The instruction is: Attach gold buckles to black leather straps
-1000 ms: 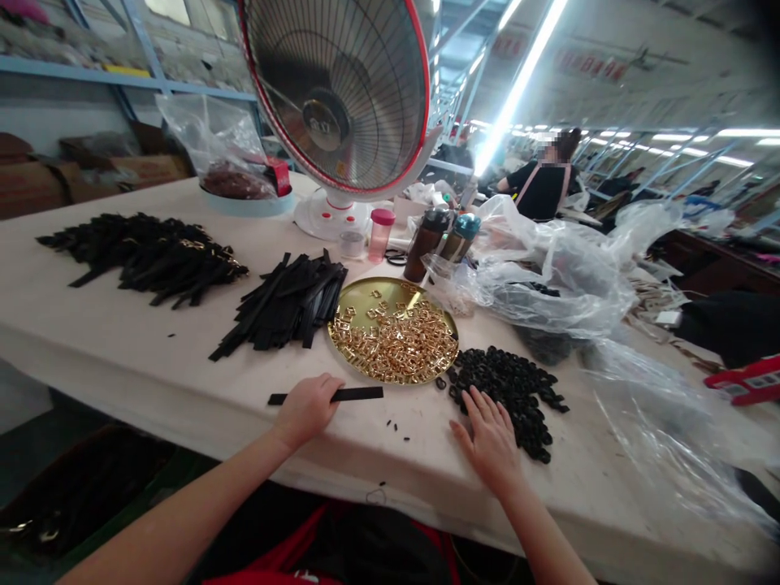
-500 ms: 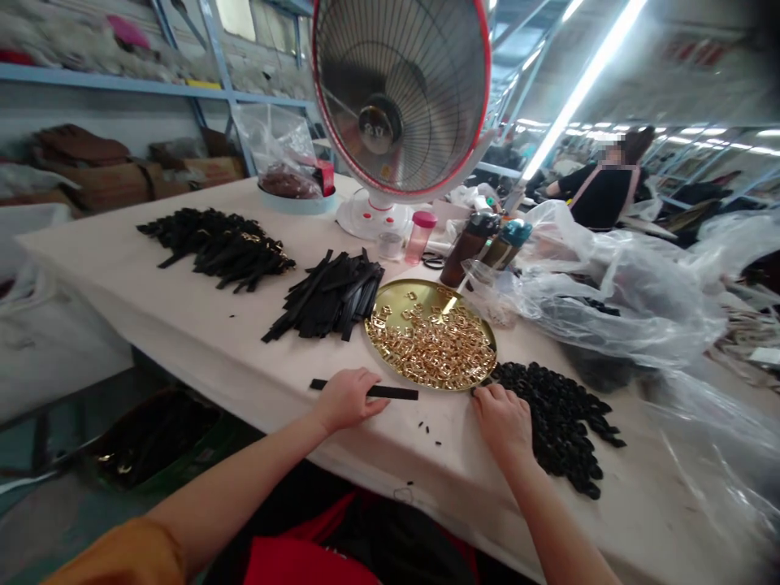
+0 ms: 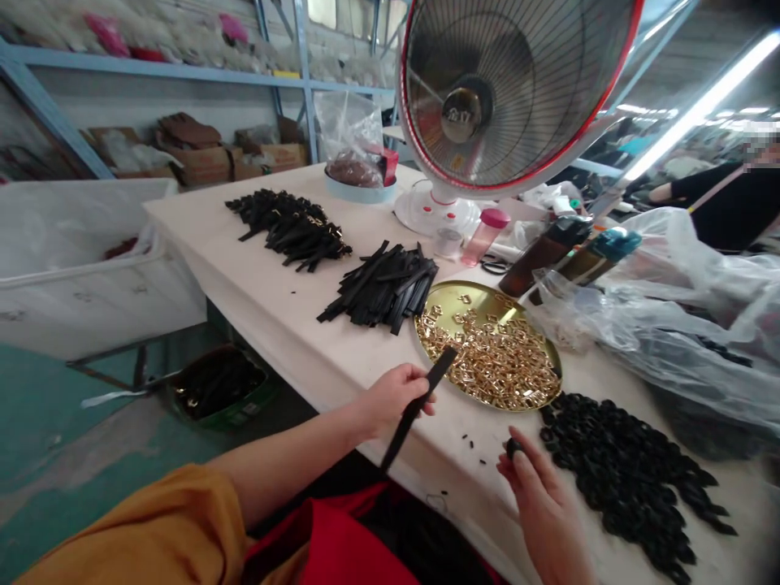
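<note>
My left hand is closed on a flat black strap, which slants up and to the right above the table's front edge. Between the thumb and fingers of my right hand is a small black loop; its exact shape is partly hidden. Right of that hand lies a pile of small black loops. Beyond both hands, a round gold tray holds many gold metal buckles. A heap of black straps lies to the tray's left.
Farther left sits a pile of black straps with gold fittings. Behind the tray stand a round heater, a pink-lidded cup and dark bottles. Clear plastic bags cover the right side. A white bin stands left. Another person is at far right.
My left hand has lifted the strap off the table and tilted it upright. My right hand has come away from the loop pile with a black loop. The view has swung left.
</note>
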Available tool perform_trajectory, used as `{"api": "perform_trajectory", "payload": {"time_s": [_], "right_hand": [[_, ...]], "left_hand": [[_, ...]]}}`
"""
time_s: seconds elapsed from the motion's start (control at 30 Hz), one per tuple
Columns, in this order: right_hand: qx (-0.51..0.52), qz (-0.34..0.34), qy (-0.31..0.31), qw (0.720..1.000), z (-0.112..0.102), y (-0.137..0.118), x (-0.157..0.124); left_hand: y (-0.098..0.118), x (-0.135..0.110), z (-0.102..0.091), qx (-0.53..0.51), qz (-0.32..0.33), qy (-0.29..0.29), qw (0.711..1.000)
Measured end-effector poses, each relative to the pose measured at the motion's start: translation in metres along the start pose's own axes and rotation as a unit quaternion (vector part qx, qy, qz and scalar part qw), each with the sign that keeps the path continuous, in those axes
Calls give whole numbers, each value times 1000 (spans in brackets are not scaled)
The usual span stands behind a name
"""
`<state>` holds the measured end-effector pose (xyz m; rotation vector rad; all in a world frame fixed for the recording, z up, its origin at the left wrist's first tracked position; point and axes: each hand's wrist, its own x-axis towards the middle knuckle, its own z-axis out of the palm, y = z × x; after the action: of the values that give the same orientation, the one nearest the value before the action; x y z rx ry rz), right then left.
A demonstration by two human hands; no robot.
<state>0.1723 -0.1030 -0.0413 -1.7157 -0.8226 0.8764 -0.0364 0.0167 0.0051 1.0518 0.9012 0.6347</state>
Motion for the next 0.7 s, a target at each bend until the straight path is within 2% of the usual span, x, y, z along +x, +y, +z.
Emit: {"api": "perform_trajectory", "payload": {"time_s": [0.07,0.17,0.3,0.43,0.5,0.57,0.63,0.7], "right_hand": [[111,47,-20,993,7,-10,-10],[201,108,-45,973,19,-24,-23],[234,187,-60,952,31,-27,-42],[180,202,-77,960,31,-17,-56],[107,162,-69,979,27,-15,-52],[3,71,-40,997,23,-14,-38],[-96,-43,-13,994,21,-14,-16],[-132,-126,-38,982,24,-12,5]], "left_hand": [[6,-9,9,-186,-117,-50,974],[6,-17,19,-329,-174,-53,927],[0,-22,25,-377,-194,-2,906],[-5,-23,26,-374,-212,14,903],[-7,-23,26,-370,-216,18,903],[-8,-22,27,-365,-217,16,905],[-8,-22,28,-363,-211,15,907],[-8,-23,28,-370,-199,28,907]]}}
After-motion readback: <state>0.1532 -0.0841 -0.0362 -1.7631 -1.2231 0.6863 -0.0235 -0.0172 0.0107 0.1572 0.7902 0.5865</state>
